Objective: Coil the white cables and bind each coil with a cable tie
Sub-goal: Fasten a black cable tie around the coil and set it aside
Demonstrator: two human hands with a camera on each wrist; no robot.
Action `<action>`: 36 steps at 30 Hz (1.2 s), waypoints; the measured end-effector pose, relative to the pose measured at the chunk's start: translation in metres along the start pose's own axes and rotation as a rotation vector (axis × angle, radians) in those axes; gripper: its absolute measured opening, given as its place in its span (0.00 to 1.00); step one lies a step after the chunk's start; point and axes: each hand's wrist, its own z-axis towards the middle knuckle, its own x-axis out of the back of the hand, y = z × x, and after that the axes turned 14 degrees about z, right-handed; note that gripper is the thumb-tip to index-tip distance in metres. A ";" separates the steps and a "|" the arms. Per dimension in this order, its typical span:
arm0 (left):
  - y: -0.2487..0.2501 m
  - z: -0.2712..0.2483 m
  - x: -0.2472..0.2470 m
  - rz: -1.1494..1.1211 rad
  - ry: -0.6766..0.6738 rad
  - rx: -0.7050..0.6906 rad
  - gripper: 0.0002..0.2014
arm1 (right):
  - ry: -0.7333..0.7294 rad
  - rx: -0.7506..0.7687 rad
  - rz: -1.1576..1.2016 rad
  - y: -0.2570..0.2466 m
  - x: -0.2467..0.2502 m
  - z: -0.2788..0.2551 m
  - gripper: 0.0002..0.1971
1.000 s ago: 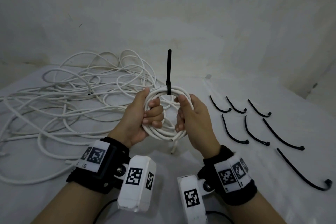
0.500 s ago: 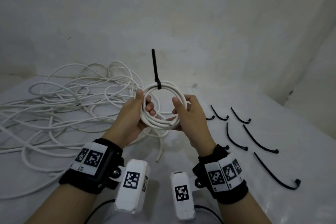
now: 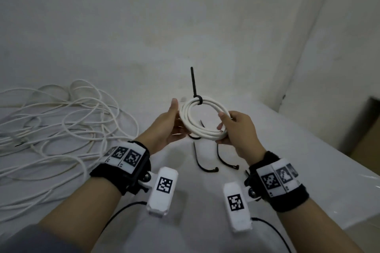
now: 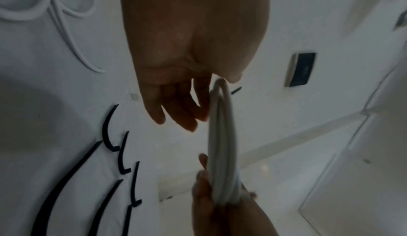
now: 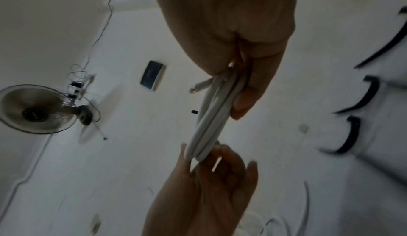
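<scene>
A coil of white cable (image 3: pixel 205 134) is held up in front of me, bound at its far top by a black cable tie (image 3: pixel 197 100) whose tail stands straight up. My right hand (image 3: pixel 225 127) pinches the coil's right side between thumb and fingers. My left hand (image 3: pixel 174 121) lies against the coil's left side with straight fingers and the thumb up beside it. In the left wrist view the coil (image 4: pixel 222 144) shows edge-on past my straight left fingers (image 4: pixel 182 118). The right wrist view shows my right thumb (image 5: pixel 249 100) pressed on the coil (image 5: pixel 211 123).
A loose tangle of white cables (image 3: pixel 61 129) lies on the white table (image 3: pixel 287 150) to the left. Spare black cable ties (image 3: pixel 203 162) lie under the hands. The table's edge runs along the right, with a brown box (image 3: pixel 366 129) beyond. A wall fan (image 5: pixel 37 109) shows in the right wrist view.
Both hands have carried the coil to the right, over the spare ties, and tilted it flatter. My left fingers have uncurled from the coil; my right hand keeps its hold.
</scene>
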 end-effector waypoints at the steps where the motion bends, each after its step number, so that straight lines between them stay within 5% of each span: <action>1: -0.003 0.010 0.000 0.018 0.010 0.013 0.30 | 0.016 -0.012 -0.001 -0.001 0.011 0.009 0.16; 5: -0.020 0.048 0.006 0.197 0.131 0.006 0.21 | 0.088 -0.054 -0.016 -0.003 0.049 0.052 0.14; 8: -0.040 0.075 0.016 0.555 0.145 -0.042 0.14 | 0.114 -0.080 -0.018 -0.001 0.070 0.096 0.13; 14: -0.066 0.098 0.022 1.280 -0.235 0.068 0.29 | 0.171 -0.164 -0.119 0.021 0.095 0.196 0.13; 17: -0.079 0.103 0.021 1.487 -0.317 0.091 0.36 | 0.172 -0.279 -0.214 0.046 0.109 0.236 0.14; 26: -0.088 0.105 0.013 1.555 -0.293 0.126 0.36 | 0.279 -0.508 -0.264 0.090 0.136 0.294 0.16; 34: -0.089 0.108 0.015 1.539 -0.316 0.146 0.49 | 0.135 -0.425 -0.434 0.127 0.159 0.332 0.07; 36: -0.087 0.106 0.013 1.537 -0.309 0.158 0.42 | 0.141 -0.427 -0.453 0.129 0.157 0.335 0.11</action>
